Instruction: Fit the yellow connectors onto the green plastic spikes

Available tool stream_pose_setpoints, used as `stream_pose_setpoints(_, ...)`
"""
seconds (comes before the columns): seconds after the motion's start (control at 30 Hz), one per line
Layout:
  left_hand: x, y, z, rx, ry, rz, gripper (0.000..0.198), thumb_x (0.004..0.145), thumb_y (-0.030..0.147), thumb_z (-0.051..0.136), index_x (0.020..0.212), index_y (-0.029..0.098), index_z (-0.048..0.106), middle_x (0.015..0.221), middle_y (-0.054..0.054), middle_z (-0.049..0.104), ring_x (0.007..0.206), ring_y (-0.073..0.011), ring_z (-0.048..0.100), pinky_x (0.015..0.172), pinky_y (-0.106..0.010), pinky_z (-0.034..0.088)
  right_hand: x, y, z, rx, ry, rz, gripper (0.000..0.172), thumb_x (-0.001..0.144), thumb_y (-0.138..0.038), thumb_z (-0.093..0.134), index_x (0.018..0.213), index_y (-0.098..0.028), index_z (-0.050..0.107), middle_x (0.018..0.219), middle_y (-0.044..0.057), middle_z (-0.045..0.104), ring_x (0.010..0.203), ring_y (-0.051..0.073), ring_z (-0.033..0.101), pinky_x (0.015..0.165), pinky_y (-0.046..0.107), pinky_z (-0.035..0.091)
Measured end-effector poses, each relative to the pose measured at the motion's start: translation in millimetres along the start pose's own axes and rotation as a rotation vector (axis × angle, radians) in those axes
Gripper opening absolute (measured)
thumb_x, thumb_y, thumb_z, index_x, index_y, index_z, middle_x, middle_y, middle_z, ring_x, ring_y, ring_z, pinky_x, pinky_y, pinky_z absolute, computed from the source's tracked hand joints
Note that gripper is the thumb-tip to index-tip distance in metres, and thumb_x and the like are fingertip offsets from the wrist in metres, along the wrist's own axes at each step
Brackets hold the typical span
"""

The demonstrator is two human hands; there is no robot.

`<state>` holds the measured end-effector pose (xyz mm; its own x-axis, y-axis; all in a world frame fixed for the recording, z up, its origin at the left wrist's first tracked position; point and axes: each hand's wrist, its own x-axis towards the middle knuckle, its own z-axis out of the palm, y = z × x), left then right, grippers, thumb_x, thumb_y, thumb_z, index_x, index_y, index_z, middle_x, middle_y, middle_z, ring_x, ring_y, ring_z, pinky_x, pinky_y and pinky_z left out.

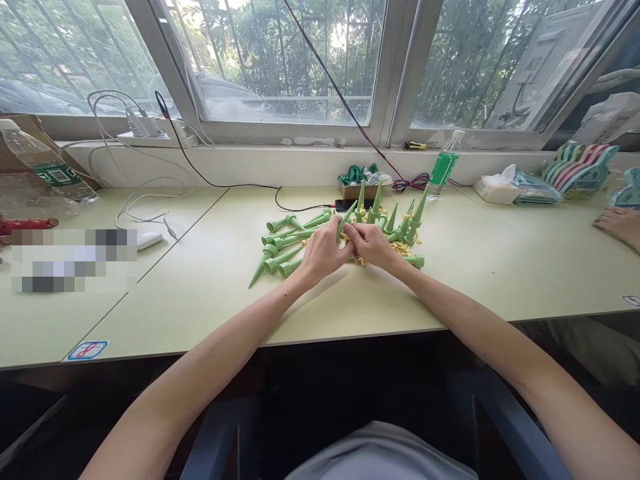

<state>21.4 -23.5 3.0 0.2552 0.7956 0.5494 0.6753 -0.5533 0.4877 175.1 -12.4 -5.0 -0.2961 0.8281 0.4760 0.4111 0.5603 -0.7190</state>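
My left hand is closed around a green plant watering spike, its pointed end tilted up and to the right. My right hand meets it at the spike's lower end, fingers pinched together; what they pinch is mostly hidden. Left of my hands, several green watering spikes lie in a loose pile. Beyond and to the right, several more spikes stand upright or lean, with yellow valve pieces on them. Small loose yellow valves are heaped beside my right hand.
Behind the spikes are a small cardboard box with green wrappers, a dark phone on a cable, and a bottle. A tissue pack and pastel plastic clips sit at right, near another person's hand. White cables lie left.
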Motion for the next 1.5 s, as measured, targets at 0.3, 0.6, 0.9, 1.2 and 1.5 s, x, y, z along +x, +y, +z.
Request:
stream_pose_setpoints(0.3,0.2,-2.3,0.6,0.038,-0.026,-0.016,0.02,0.084,0.026,0.056,0.103,0.021,0.052,0.084,-0.006,0.066,0.071,-0.0223,0.061,0.06,-0.03,0.039,-0.2,0.7,-0.1,0.011,-0.078,0.028,0.057,0.098,-0.069,0.039,0.065,-0.023,0.045,0.038,-0.004,0.051,0.038,0.014,0.053,0.058,0.028,0.046)
stream_pose_setpoints(0.6,-0.2,-1.2,-0.4,0.05,-0.052,-0.043,0.022,0.081,0.024,0.058,0.102,0.022,0.053,0.085,-0.006,0.067,0.072,-0.0225,0.062,0.058,-0.03,0.037,-0.2,-1.3,-0.8,0.035,-0.109,0.047,0.054,0.099,-0.066,0.041,0.067,-0.022,0.047,0.037,-0.006,0.05,0.035,0.013,0.05,0.059,0.029,0.047)
stream_pose_setpoints(0.9,-0.3,-1.4,-0.5,0.025,-0.058,-0.039,0.022,0.08,0.024,0.059,0.101,0.021,0.052,0.084,-0.006,0.068,0.072,-0.0234,0.062,0.062,-0.031,0.041,-0.3,-1.2,-1.0,0.095,-0.128,0.058,0.054,0.096,-0.07,0.043,0.068,-0.023,0.044,0.041,-0.006,0.054,0.033,0.013,0.053,0.049,0.028,0.041)
stream_pose_setpoints(1.2,-0.2,-1.0,-0.9,0.047,-0.063,-0.046,0.022,0.079,0.023,0.06,0.099,0.021,0.052,0.084,-0.007,0.068,0.074,-0.0248,0.063,0.059,-0.031,0.039,-0.3,-2.3,-0.8,0.096,-0.131,0.049,0.051,0.099,-0.064,0.043,0.068,-0.023,0.042,0.039,-0.006,0.053,0.032,0.013,0.053,0.048,0.028,0.039)
stream_pose_setpoints(1.5,0.5,1.0,-2.9,0.073,-0.091,-0.102,0.027,0.078,0.021,0.06,0.105,0.021,0.054,0.086,-0.006,0.069,0.076,-0.0243,0.065,0.062,-0.031,0.042,-0.4,-4.7,-2.7,0.04,-0.187,0.065,0.047,0.101,-0.06,0.042,0.073,-0.023,0.041,0.045,-0.007,0.055,0.034,0.014,0.056,0.052,0.028,0.042)
